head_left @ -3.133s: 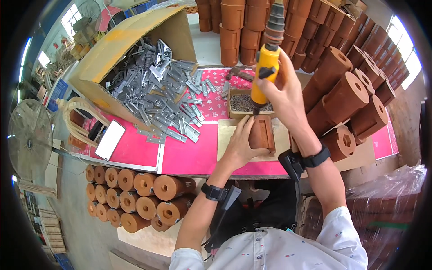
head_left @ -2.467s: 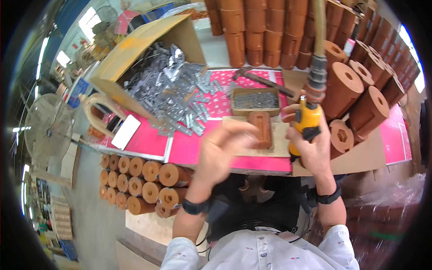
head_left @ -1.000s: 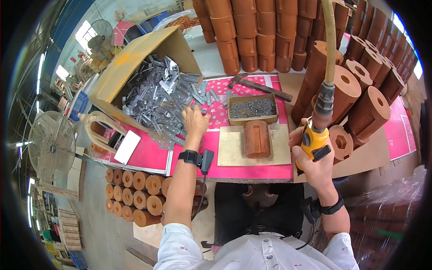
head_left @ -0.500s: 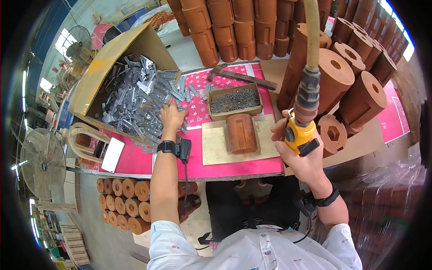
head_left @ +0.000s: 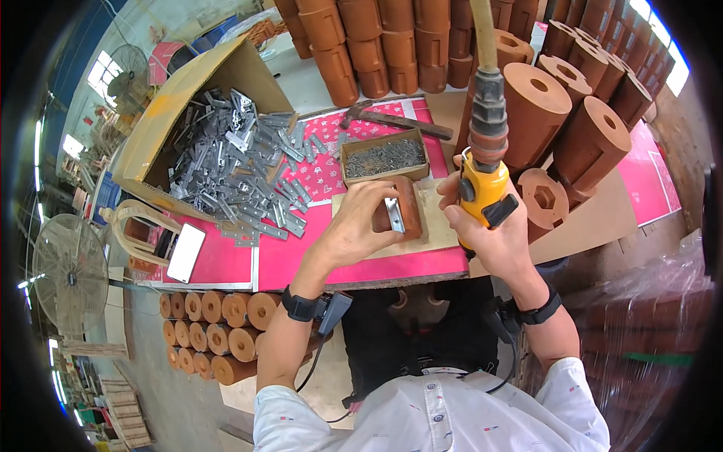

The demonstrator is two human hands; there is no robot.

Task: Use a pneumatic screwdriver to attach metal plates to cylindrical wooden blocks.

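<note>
My left hand (head_left: 357, 228) is closed on a small grey metal bracket (head_left: 394, 215) with holes, held against the left side of a reddish-brown wooden cylinder (head_left: 411, 209). That cylinder rests on a pale board (head_left: 440, 224) on the pink-covered table. In my right hand (head_left: 493, 235) is a yellow-and-black power screwdriver (head_left: 486, 184), raised to the right of the cylinder. A hose runs upward from the tool. Just behind the cylinder stands a small cardboard box of screws (head_left: 385, 159). A heap of loose metal brackets (head_left: 241, 162) spills from a larger cardboard box (head_left: 154, 128) at the left.
A hammer (head_left: 399, 120) lies behind the screw box. Wooden cylinders (head_left: 536, 94) stand at the right, and stacked ones (head_left: 361, 45) fill the back. A phone (head_left: 187, 253) lies at the left table edge, beside a curved wooden frame (head_left: 134, 226). More cylinders (head_left: 218, 331) are piled below.
My left hand has moved from the bracket heap rightward to the cylinder, bringing a bracket with it. The power screwdriver in my right hand has shifted slightly left in the picture.
</note>
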